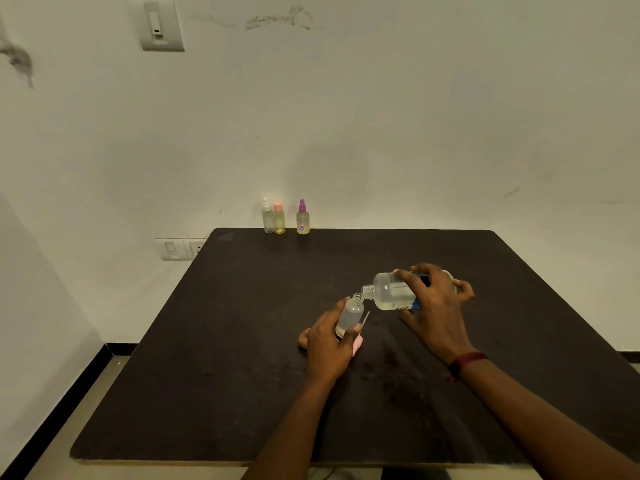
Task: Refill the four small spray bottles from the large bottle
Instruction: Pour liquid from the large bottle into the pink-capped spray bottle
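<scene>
Over dark table (242, 341), left hand (327, 348) grips small bottle (349, 315) tilted, so right hand (438, 306) clasping big bottle (391, 292) can pour.

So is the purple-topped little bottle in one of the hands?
No, the purple-topped bottle stands at the far edge of the table, while the left hand holds an uncapped small bottle.

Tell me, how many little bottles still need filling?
Hard to say for sure. Three capped spray bottles stand at the table's far edge; whether they are refilled isn't clear. Right now the left hand holds an open small bottle, nearly empty, while the right hand tips the large bottle toward its mouth. It still needs filling and capping.
</scene>
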